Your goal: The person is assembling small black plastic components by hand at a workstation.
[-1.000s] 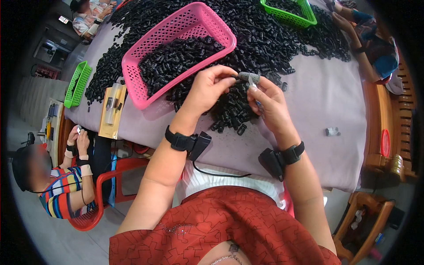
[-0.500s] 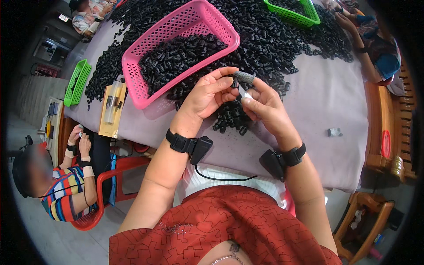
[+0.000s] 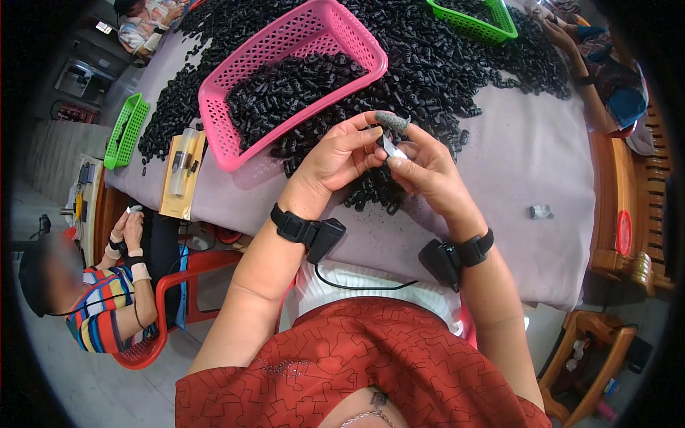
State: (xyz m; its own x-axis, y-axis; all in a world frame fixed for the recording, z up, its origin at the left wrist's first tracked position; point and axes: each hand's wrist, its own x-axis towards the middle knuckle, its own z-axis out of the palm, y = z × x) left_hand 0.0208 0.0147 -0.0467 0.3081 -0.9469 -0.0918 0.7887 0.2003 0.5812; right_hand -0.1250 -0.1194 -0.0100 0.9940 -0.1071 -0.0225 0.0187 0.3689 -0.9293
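My left hand [image 3: 341, 155] is closed, pinching a small black plastic piece that its fingers mostly hide. In my right hand [image 3: 432, 171] is a small knife [image 3: 391, 148] with a whitish handle, its short blade against that piece. A grey speckled finger cot [image 3: 392, 122] covers my right index fingertip, which bends over the top and meets the left fingers. Both hands are above the near edge of a large heap of black plastic pieces [image 3: 428, 78]. Just beyond my left hand stands a pink basket [image 3: 222, 146], partly filled with the same pieces.
Green baskets stand at the left [image 3: 127, 132] and far right [image 3: 492, 32]. A tan box [image 3: 171, 196] carries a clear tube. One grey finger cot [image 3: 540, 212] lies on the cloth-covered table [image 3: 514, 164]. Co-workers sit around, one on a red chair [image 3: 168, 292] at left.
My hands stay nearly in place, with the knife tilted slightly and my right index finger shifted a little to the left. The left co-worker's hands have come together.
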